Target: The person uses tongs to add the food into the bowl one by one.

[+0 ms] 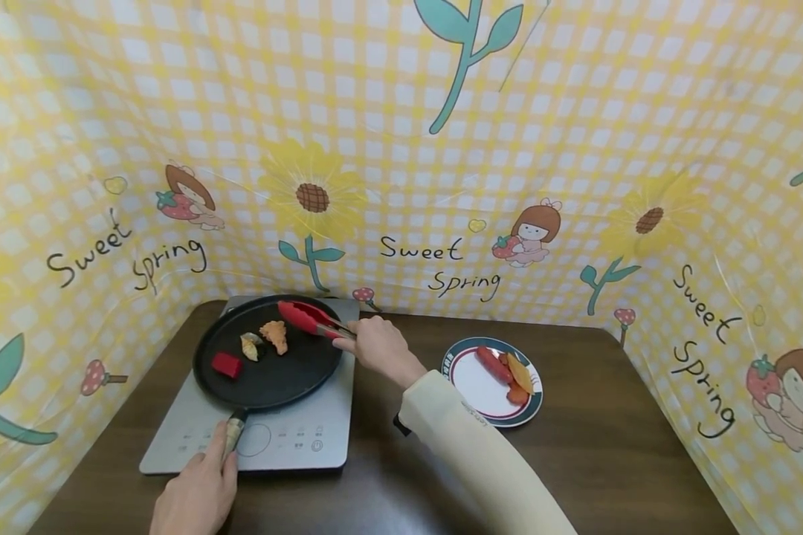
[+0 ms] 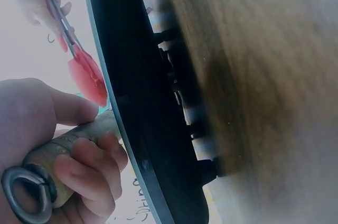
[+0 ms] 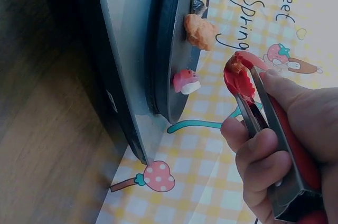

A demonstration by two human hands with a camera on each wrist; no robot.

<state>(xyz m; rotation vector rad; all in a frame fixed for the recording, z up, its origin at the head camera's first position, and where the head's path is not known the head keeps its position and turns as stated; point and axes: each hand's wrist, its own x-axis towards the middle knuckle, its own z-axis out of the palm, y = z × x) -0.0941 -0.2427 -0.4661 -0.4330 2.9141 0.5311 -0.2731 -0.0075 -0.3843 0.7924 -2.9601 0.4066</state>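
Note:
My left hand [image 1: 197,487] grips the handle [image 2: 63,147] of a flat black frying pan [image 1: 294,383], its fingers curled round it. With my right hand [image 1: 381,348] I hold red-tipped metal tongs [image 1: 311,321] over the pan's far right part. Between the tong tips in the right wrist view shows a small brownish piece [image 3: 235,65]. On the pan lie a red block [image 1: 227,365], a small yellowish piece with dark markings [image 1: 250,346] and a fried chicken piece [image 1: 275,336]. A pink-and-white piece [image 3: 186,82] also lies there, hidden behind the tongs in the head view.
Under the pan is a silver induction cooker [image 1: 291,453] on a dark wooden table [image 1: 609,416]. To the right, a rimmed plate [image 1: 465,386] holds a sausage [image 1: 494,365], a yellow wedge [image 1: 520,374] and orange-brown pieces. A yellow checked cloth [image 1: 401,178] encloses the table's back and sides.

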